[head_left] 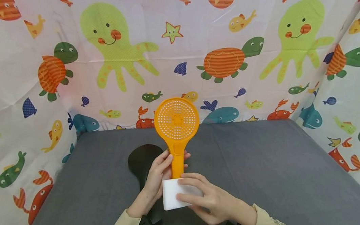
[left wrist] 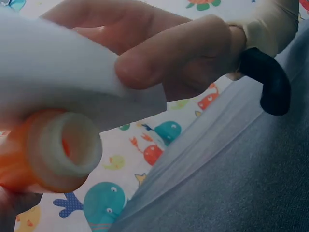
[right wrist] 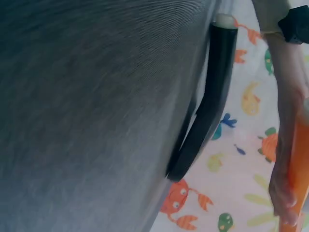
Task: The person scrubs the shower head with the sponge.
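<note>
Upright in my left hand [head_left: 158,174] is an orange handheld shower head [head_left: 177,149], its perforated round face toward me. The fingers wrap its handle from the left and behind. My right hand [head_left: 215,199] grips a white rectangular sponge [head_left: 171,194], fingers spread across its front. The sponge overlaps the lower handle in the head view. In the left wrist view, the handle's hollow pale end [left wrist: 72,145] shows right beside the sponge [left wrist: 72,72]. The right wrist view has the orange handle [right wrist: 298,150] at its right edge.
A black handheld shower head [head_left: 144,160] lies on the grey cloth-covered table [head_left: 262,162], behind and partly hidden by the left hand. A white curtain [head_left: 172,82] with sea-animal prints rises along the back and sides of the table.
</note>
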Demonstrator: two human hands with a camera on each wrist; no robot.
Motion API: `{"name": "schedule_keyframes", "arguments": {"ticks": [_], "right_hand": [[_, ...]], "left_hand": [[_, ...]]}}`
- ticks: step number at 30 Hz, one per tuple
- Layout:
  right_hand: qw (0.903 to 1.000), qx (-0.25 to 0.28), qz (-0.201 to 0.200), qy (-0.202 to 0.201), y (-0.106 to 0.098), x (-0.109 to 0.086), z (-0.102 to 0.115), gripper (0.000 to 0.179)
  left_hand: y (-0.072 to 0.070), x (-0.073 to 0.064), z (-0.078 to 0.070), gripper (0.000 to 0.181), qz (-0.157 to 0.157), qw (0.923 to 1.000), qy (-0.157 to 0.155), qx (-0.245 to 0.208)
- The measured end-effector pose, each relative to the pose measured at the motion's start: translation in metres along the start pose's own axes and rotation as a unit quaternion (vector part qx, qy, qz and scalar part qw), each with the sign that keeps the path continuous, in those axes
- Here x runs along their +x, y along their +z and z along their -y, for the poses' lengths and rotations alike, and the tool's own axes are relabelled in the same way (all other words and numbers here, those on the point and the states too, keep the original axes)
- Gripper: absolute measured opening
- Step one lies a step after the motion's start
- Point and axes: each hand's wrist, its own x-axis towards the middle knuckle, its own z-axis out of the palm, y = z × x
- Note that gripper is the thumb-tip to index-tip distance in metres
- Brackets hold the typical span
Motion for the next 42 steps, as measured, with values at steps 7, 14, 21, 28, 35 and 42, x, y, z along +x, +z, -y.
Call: {"name": "schedule_keyframes", "arguments": {"ticks": [7,14,21,28,35,42], "right_hand": [[0.9926,-0.055,-0.077,0.077,0.0,0.007,-0.02,0.034],[0.9851,-0.077,-0.097,0.12,0.003,0.01,-0.02,0.034],[0.9998,-0.014,-0.012,-0.005,0.006,-0.002,0.001,0.032],[0.9932,-0.079,-0.085,0.01,0.009,0.004,-0.013,0.03],[0.9692,-0.127,-0.177,0.115,0.007,0.009,-0.027,0.03],[0.997,-0.042,-0.058,0.028,0.012,-0.003,-0.006,0.026]], "left_hand": [[0.001,-0.003,0.005,0.037,-0.004,0.9997,-0.003,0.024],[0.005,-0.005,0.003,0.041,-0.028,0.9984,-0.038,0.031],[0.003,-0.002,-0.001,0.037,-0.023,0.9994,-0.024,0.01],[0.005,-0.004,0.005,0.035,-0.029,0.9992,-0.011,0.024],[0.007,-0.002,0.006,0.03,-0.042,0.9981,0.008,0.044],[0.004,-0.001,0.002,0.028,-0.046,0.9981,0.031,0.027]]}}
